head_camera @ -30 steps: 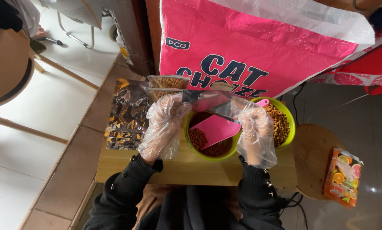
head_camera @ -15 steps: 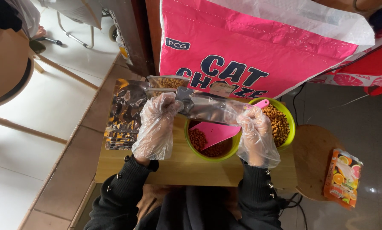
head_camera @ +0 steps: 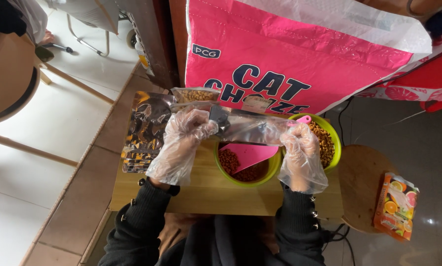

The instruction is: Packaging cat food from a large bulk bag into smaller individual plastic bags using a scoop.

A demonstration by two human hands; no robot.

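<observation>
My left hand (head_camera: 181, 145) has slid a little to the right along the clear plastic bag (head_camera: 245, 129) since half a second ago, and the bag now hangs straighter across the two bowls. Both my hands wear thin, see-through gloves. The left hand pinches the left end of the bag, fingers bunched around a dark strip at its top edge. My right hand (head_camera: 302, 157) grips the right end, fingers curled shut on the plastic. The bag is stretched between them, held up off the wooden board (head_camera: 201, 194), lying roughly level with a slight drop toward the right. Under it sit two green bowls side by side: the near bowl (head_camera: 243, 170) holds brown kibble and a pink scoop (head_camera: 253, 152), and the right bowl (head_camera: 327, 143), mostly hidden behind my right hand, is full of lighter kibble. On the left of the board lies a stack of shiny printed pouches (head_camera: 144, 130), just beside my left hand. Far of that I see a small clear bag of kibble (head_camera: 196, 94). Behind everything stands a big pink sack (head_camera: 299, 54). To the far right, an orange-printed carton (head_camera: 393, 204) leans at the edge of a round wooden stool (head_camera: 361, 189).
</observation>
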